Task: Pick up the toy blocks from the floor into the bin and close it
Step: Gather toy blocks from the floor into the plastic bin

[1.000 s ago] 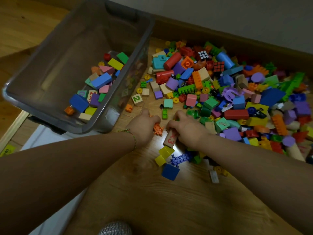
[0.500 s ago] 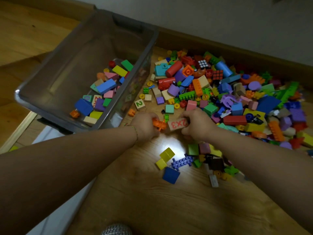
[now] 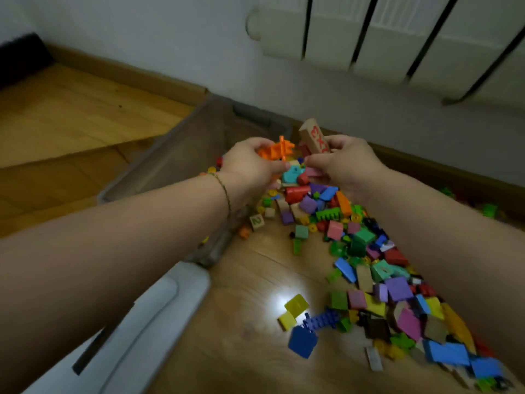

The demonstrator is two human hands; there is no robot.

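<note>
My left hand (image 3: 250,166) grips an orange spiky toy piece (image 3: 277,150), raised above the floor. Beside it my right hand (image 3: 343,163) holds a wooden block with red "2x3" print (image 3: 314,136), also lifted. Both hands hover near the right rim of the clear grey bin (image 3: 181,155), whose inside is mostly hidden behind my left arm. A big pile of coloured toy blocks (image 3: 369,251) covers the wooden floor under and right of my hands. A blue block (image 3: 302,341) and yellow blocks (image 3: 295,305) lie loose nearer to me.
The white bin lid (image 3: 142,331) lies on the floor at lower left, under my left arm. A wall with a baseboard and a white radiator (image 3: 397,38) runs behind the pile. A low wooden step (image 3: 71,132) lies left of the bin.
Both hands have lifted off the floor with their pieces and moved toward the bin. The camera view tilted up, so the wall and radiator show.
</note>
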